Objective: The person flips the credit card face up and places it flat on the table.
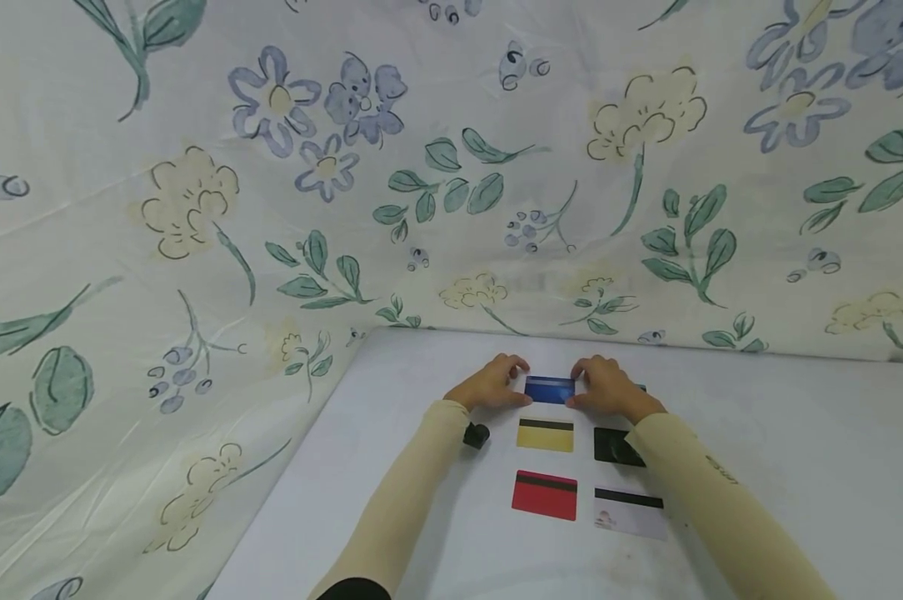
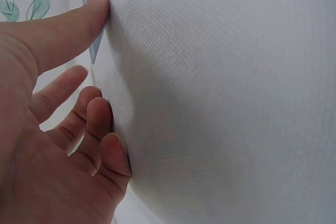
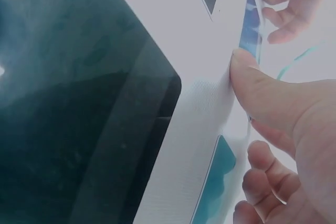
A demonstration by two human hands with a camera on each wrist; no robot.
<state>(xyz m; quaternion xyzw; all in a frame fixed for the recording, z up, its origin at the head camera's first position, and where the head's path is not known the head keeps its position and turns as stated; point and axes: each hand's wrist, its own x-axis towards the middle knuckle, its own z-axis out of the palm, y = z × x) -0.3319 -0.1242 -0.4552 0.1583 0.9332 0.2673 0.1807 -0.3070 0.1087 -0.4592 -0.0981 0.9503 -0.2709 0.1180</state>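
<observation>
Blue card sits at the far end of the left column on the white tabletop, between the two hands; whether it lies flat or is slightly raised I cannot tell. The left hand holds its left end and the right hand its right end, thumbs at the near corners and forefingers bent toward the far ones, a narrow grip whose firmness the views do not show. The other fingers are loosely curled. Uneven pressure from the two thumbs could turn the card askew, and squeezing its ends together might bow it or make it spring loose. A pull toward the near side could push it against the yellow card, just beside it, with the red card nearer again. On the right, the teal card is partly hidden by the right hand in the head view, and the right sleeve covers an end of the dark card, so a low wrist or forearm could drag either out of place; the white card lies nearest. No container shows; these cards rest directly on the tabletop.
</observation>
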